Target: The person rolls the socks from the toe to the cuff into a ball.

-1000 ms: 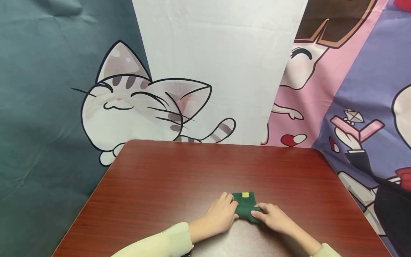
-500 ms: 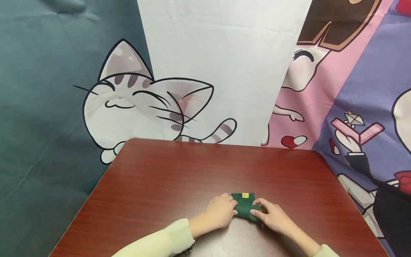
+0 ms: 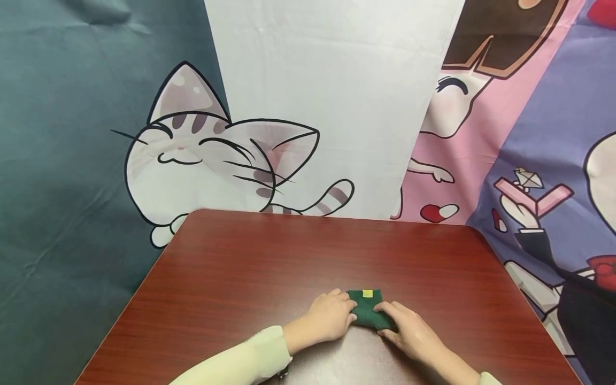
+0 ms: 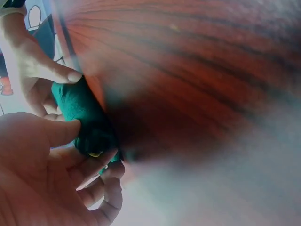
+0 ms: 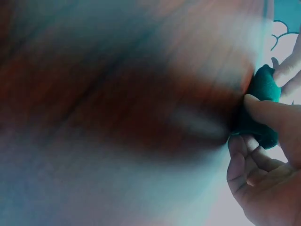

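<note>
A person's left hand (image 3: pixel 329 316) and right hand (image 3: pixel 413 330) grip opposite ends of a dark green, partly rolled cloth (image 3: pixel 367 314) on a reddish-brown wood-grain desk (image 3: pixel 269 256), nearer its right edge than its left and well short of the far edge. The near portion looks rolled; the flap bearing a small yellow rectangular tag (image 3: pixel 368 293) lies flat, apparently still to be rolled. Thumbs and curled fingers pinch each end, forearms angled inward.
</note>
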`<action>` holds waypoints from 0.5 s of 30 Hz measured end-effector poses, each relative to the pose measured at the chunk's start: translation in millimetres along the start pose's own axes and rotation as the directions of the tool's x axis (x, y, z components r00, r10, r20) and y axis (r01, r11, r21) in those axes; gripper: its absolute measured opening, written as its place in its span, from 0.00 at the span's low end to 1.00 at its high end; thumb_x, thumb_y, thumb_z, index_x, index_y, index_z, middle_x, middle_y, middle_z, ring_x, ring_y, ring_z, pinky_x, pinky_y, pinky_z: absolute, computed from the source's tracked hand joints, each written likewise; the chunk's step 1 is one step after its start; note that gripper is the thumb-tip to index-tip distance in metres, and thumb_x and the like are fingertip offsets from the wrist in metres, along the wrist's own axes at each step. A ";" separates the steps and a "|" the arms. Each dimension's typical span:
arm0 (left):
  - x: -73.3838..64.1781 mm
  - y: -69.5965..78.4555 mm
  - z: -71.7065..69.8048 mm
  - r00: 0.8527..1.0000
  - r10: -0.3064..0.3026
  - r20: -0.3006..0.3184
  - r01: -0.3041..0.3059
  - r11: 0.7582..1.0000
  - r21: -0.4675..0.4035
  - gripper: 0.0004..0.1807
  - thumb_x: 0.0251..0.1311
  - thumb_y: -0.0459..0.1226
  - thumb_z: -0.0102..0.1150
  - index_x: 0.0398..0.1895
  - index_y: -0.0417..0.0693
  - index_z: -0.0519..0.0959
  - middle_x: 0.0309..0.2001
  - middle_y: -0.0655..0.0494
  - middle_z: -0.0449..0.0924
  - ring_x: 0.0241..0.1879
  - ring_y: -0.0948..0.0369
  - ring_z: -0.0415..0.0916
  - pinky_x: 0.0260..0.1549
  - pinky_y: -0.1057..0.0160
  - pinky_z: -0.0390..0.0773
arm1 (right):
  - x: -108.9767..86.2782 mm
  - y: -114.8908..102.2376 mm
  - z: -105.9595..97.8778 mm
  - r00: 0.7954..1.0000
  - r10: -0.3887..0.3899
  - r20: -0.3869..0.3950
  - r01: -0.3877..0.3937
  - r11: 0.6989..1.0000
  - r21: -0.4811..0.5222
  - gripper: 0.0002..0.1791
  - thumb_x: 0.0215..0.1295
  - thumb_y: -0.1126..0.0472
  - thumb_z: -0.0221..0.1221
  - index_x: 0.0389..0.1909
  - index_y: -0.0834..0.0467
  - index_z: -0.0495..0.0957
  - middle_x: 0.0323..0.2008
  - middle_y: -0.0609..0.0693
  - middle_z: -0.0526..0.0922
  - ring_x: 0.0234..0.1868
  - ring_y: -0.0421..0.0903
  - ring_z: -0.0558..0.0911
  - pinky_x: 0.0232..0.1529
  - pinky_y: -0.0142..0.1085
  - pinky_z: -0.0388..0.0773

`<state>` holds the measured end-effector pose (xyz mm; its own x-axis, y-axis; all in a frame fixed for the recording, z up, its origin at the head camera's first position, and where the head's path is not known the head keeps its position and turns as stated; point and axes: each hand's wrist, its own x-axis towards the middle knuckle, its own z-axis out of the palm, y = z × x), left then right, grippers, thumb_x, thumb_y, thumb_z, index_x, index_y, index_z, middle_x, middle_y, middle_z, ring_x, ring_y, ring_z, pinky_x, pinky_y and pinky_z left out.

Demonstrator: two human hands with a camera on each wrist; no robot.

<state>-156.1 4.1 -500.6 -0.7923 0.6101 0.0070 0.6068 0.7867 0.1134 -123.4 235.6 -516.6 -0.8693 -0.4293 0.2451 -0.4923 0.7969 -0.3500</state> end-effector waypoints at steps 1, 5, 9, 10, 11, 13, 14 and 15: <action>-0.1 -0.3 0.1 1.000 0.002 0.003 -0.002 1.000 -0.005 0.20 0.68 0.52 0.59 0.58 0.57 0.82 0.52 0.63 0.82 0.52 0.64 0.76 0.46 0.60 0.79 | -0.3 0.6 1.2 1.000 -0.007 -0.013 0.007 1.000 -0.006 0.28 0.48 0.60 0.78 0.51 0.45 0.79 0.42 0.40 0.83 0.41 0.39 0.83 0.37 0.38 0.81; 0.2 -3.2 1.2 1.000 0.019 -0.005 -0.019 0.999 -0.029 0.26 0.61 0.54 0.67 0.61 0.58 0.78 0.51 0.63 0.83 0.49 0.64 0.76 0.44 0.60 0.79 | -0.2 1.7 3.0 0.999 -0.020 -0.047 0.018 0.999 -0.029 0.24 0.52 0.60 0.76 0.50 0.46 0.81 0.44 0.44 0.86 0.44 0.43 0.86 0.40 0.41 0.83; 2.4 -4.4 4.1 0.998 0.045 -0.032 -0.045 0.999 0.001 0.28 0.58 0.57 0.69 0.59 0.62 0.76 0.48 0.63 0.83 0.46 0.64 0.75 0.41 0.61 0.79 | 2.0 2.2 1.8 0.998 -0.018 -0.053 0.016 0.999 -0.037 0.21 0.55 0.58 0.75 0.50 0.46 0.82 0.44 0.42 0.87 0.44 0.44 0.86 0.41 0.42 0.83; 3.1 -4.0 5.1 0.998 0.048 -0.038 -0.048 0.999 0.015 0.28 0.58 0.58 0.69 0.59 0.62 0.75 0.48 0.62 0.83 0.46 0.64 0.75 0.42 0.60 0.79 | 2.7 2.6 1.4 0.999 -0.016 -0.049 0.015 0.999 -0.032 0.20 0.56 0.57 0.74 0.49 0.46 0.82 0.44 0.42 0.87 0.44 0.43 0.86 0.41 0.42 0.83; 3.7 -3.3 5.7 0.998 0.046 -0.040 -0.045 0.999 0.026 0.27 0.58 0.58 0.68 0.58 0.62 0.75 0.47 0.62 0.82 0.46 0.64 0.75 0.42 0.60 0.79 | 3.3 2.8 1.0 0.999 -0.013 -0.043 0.011 1.000 -0.028 0.19 0.57 0.56 0.74 0.49 0.46 0.82 0.44 0.41 0.86 0.45 0.43 0.86 0.42 0.42 0.83; 4.4 -1.9 6.4 0.999 0.037 -0.039 -0.036 0.999 0.038 0.26 0.60 0.58 0.67 0.58 0.61 0.75 0.47 0.61 0.81 0.47 0.64 0.75 0.42 0.60 0.80 | 4.2 3.4 0.2 1.000 -0.009 -0.026 0.008 1.000 -0.014 0.17 0.59 0.54 0.72 0.49 0.46 0.83 0.44 0.41 0.87 0.45 0.42 0.86 0.42 0.42 0.83; 4.8 -1.4 7.1 0.999 0.031 -0.035 -0.030 0.999 0.038 0.26 0.61 0.58 0.66 0.57 0.61 0.75 0.46 0.60 0.81 0.47 0.64 0.75 0.43 0.60 0.80 | 4.9 3.6 -0.3 1.000 -0.008 -0.016 0.008 1.000 -0.007 0.16 0.60 0.53 0.71 0.48 0.47 0.83 0.44 0.41 0.87 0.45 0.42 0.86 0.43 0.42 0.83; 4.9 -1.1 7.4 0.999 0.026 -0.032 -0.025 0.999 0.036 0.25 0.62 0.58 0.65 0.57 0.60 0.75 0.46 0.60 0.81 0.47 0.64 0.75 0.42 0.60 0.80 | 5.4 3.7 -0.6 1.000 -0.008 -0.008 0.008 1.000 -0.002 0.15 0.61 0.53 0.71 0.48 0.48 0.83 0.44 0.42 0.87 0.45 0.42 0.86 0.43 0.42 0.83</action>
<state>-160.2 7.0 -508.1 -0.7780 0.6269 0.0413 0.6280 0.7743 0.0776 -129.9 236.5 -516.0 -0.8651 -0.4320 0.2548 -0.4988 0.7946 -0.3462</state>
